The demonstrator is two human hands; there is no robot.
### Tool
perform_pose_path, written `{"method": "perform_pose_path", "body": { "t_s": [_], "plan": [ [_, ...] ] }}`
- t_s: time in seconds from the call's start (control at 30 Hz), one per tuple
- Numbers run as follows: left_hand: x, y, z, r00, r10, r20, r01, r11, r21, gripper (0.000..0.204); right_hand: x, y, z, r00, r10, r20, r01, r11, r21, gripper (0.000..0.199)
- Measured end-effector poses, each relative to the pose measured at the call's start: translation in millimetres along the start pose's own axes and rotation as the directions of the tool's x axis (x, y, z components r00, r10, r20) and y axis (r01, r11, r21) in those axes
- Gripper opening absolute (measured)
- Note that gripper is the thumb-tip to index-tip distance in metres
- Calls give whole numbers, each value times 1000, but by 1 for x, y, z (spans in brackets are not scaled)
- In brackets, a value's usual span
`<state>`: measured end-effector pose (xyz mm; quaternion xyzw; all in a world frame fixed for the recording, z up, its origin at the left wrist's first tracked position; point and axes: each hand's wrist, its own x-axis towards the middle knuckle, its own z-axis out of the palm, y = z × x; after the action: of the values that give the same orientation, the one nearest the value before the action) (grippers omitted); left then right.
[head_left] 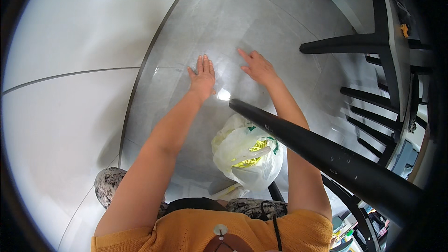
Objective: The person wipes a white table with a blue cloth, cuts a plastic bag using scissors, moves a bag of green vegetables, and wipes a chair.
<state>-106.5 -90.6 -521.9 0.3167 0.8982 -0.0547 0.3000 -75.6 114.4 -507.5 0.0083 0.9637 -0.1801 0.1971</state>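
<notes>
Both arms are stretched forward and down over a grey tiled floor, and nothing is held in either hand. The left hand is spread flat with its fingers together and extended, seemingly laid on or just above the glossy tile; the right hand is likewise open, its fingers splayed and pointing away, close to the same patch of floor. Whether the palms actually press the surface cannot be told. Between the forearms, nearer the body, a white plastic bag is seen, crumpled and partly translucent, with yellow and green contents showing through its thin skin; its mouth looks loosely gathered rather than tied. It is touched by neither hand and lies well behind them. Judged from this, the work with the bag appears either not begun or set aside, since it is left unattended while the bare floor is reached for. A thick black bar is crossed diagonally over the right forearm, and a black chair is stood at the upper right. The floor gleams with a bright reflection just beside the left wrist.
</notes>
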Motion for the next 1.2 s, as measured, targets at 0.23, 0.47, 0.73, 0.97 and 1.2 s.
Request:
{"method": "perform_pose_path", "body": {
  "t_s": [0.23,0.47,0.73,0.97,1.2],
  "plan": [
    [-1,4,-7,1000,-3,15,3,1000,28,101,8,0,1,1000,-2,-24,-1,991,-136,51],
    [0,3,-6,998,-22,55,22,1000,2,100,-40,29,3,1000,-22,7,23,984,-179,45],
    [-5,1,-6,1000,-9,21,8,999,36,99,-54,101,6,948,126,-294,-130,991,6,47],
    [-8,-3,6,1000,9,-25,-8,998,64,101,-27,113,19,960,176,-220,-185,983,-20,51],
    [-6,-8,17,1000,-14,-23,15,999,40,103,-75,63,52,990,10,-140,-34,984,-174,54]
  ]
}}
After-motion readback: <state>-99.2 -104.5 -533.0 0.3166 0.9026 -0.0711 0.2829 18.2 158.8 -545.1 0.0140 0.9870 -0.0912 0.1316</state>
